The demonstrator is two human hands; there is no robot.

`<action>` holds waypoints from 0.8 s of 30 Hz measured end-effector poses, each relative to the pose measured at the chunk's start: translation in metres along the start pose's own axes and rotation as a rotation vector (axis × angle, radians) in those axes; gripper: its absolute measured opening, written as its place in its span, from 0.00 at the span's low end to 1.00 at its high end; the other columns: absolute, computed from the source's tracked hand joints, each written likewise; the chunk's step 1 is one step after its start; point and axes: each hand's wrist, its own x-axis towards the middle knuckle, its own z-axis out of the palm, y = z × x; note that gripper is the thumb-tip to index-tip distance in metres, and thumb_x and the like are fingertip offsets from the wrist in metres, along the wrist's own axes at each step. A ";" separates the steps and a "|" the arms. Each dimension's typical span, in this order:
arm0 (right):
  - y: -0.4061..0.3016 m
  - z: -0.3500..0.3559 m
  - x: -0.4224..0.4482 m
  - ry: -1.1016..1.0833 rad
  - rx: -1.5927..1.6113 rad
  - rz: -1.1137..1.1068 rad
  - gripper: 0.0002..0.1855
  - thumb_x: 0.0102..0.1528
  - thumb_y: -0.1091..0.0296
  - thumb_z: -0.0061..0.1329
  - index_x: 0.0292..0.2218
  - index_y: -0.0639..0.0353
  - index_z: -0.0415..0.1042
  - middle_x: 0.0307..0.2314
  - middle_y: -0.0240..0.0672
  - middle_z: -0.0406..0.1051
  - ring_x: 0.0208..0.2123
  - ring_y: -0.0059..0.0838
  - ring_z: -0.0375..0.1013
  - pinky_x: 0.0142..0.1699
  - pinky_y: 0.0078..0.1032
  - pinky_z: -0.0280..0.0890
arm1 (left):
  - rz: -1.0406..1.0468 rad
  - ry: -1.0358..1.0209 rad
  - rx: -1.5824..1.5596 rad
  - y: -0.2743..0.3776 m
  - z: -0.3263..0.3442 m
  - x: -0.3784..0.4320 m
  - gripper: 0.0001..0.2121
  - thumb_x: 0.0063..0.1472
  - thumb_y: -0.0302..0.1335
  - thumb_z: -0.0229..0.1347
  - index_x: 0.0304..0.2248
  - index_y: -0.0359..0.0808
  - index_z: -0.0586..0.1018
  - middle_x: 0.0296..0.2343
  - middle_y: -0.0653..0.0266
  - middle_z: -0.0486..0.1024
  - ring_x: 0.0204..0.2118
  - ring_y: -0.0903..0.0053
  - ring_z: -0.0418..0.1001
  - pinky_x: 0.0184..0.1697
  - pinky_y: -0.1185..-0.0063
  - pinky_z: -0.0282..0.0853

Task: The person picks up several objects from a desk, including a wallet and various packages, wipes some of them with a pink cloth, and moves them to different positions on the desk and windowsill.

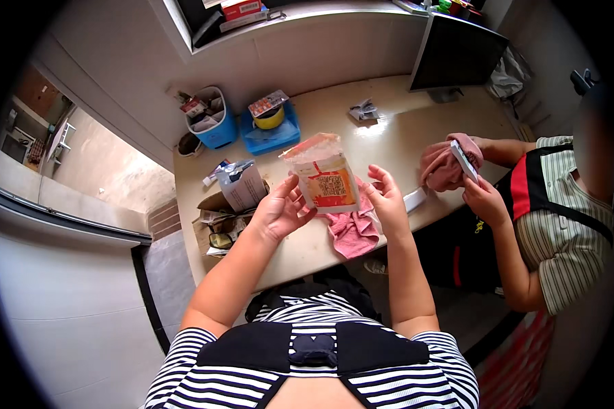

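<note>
My left hand [281, 207] grips the left edge of a clear plastic card holder [312, 148]. Inside it is an orange and white card bearing a printed code. My right hand [389, 204] is at the holder's right side, fingers apart, with no clear grip on it. Just below and behind the holder, a pink cloth [355, 237] lies crumpled at the table's near edge. Part of the cloth is hidden by the holder and my right hand.
A co-worker [557, 189] at the right wipes a white object [464, 162] with a pink cloth [440, 163]. On the table [307, 255] stand a blue bin [217, 130], a blue tray [271, 143], a cardboard box [212, 204] with glasses, and a monitor [458, 51].
</note>
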 end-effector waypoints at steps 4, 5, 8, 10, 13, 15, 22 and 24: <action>0.011 0.002 0.001 -0.177 0.329 0.191 0.19 0.53 0.64 0.47 0.44 0.65 0.64 0.34 0.30 0.67 0.37 0.17 0.65 0.44 0.17 0.58 | -0.062 0.014 -0.003 0.001 -0.001 -0.001 0.11 0.55 0.36 0.53 0.38 0.44 0.71 0.34 0.72 0.69 0.41 0.76 0.63 0.50 0.63 0.53; 0.015 0.004 0.001 -0.214 0.375 0.206 0.18 0.53 0.64 0.47 0.43 0.65 0.65 0.33 0.30 0.68 0.36 0.17 0.65 0.44 0.17 0.58 | -0.071 0.011 0.000 0.001 -0.002 0.000 0.11 0.55 0.36 0.53 0.37 0.44 0.71 0.34 0.72 0.69 0.41 0.76 0.63 0.49 0.63 0.54; 0.037 -0.003 0.009 -0.208 0.309 0.243 0.14 0.53 0.65 0.47 0.38 0.65 0.67 0.29 0.30 0.70 0.32 0.17 0.68 0.39 0.16 0.62 | -0.059 0.004 0.081 -0.003 0.007 -0.005 0.15 0.55 0.36 0.53 0.41 0.46 0.69 0.34 0.74 0.68 0.41 0.78 0.63 0.48 0.67 0.55; 0.036 -0.002 0.012 -0.156 0.405 0.266 0.12 0.53 0.66 0.47 0.36 0.65 0.68 0.27 0.31 0.70 0.29 0.17 0.68 0.36 0.15 0.63 | -0.074 -0.082 0.437 0.000 0.012 -0.012 0.19 0.54 0.36 0.54 0.45 0.48 0.65 0.36 0.75 0.68 0.40 0.80 0.63 0.47 0.71 0.56; 0.027 -0.002 0.016 -0.172 0.419 0.311 0.10 0.53 0.67 0.47 0.34 0.65 0.69 0.26 0.32 0.70 0.26 0.17 0.69 0.32 0.14 0.65 | 0.002 -0.158 0.856 0.003 0.012 -0.016 0.26 0.54 0.38 0.53 0.52 0.47 0.59 0.40 0.75 0.66 0.41 0.80 0.64 0.43 0.78 0.60; 0.026 0.000 0.019 -0.216 0.352 0.342 0.10 0.53 0.67 0.47 0.34 0.66 0.69 0.25 0.32 0.70 0.26 0.17 0.69 0.32 0.14 0.65 | 0.059 -0.181 0.883 0.000 0.008 -0.006 0.26 0.55 0.39 0.52 0.52 0.44 0.59 0.43 0.72 0.66 0.43 0.79 0.64 0.43 0.77 0.62; 0.041 -0.009 0.049 -0.148 0.021 0.288 0.14 0.55 0.62 0.42 0.35 0.62 0.71 0.23 0.31 0.72 0.26 0.23 0.71 0.31 0.20 0.64 | 0.417 -0.052 0.170 0.003 0.008 0.017 0.18 0.61 0.32 0.44 0.47 0.30 0.63 0.43 0.59 0.66 0.44 0.72 0.67 0.48 0.74 0.63; 0.054 -0.023 0.050 -0.044 -0.472 0.172 0.13 0.53 0.62 0.43 0.35 0.61 0.72 0.24 0.36 0.72 0.27 0.31 0.72 0.33 0.26 0.65 | 0.587 -0.003 0.213 0.014 0.018 0.006 0.18 0.61 0.31 0.44 0.47 0.29 0.62 0.43 0.61 0.66 0.43 0.74 0.66 0.47 0.77 0.62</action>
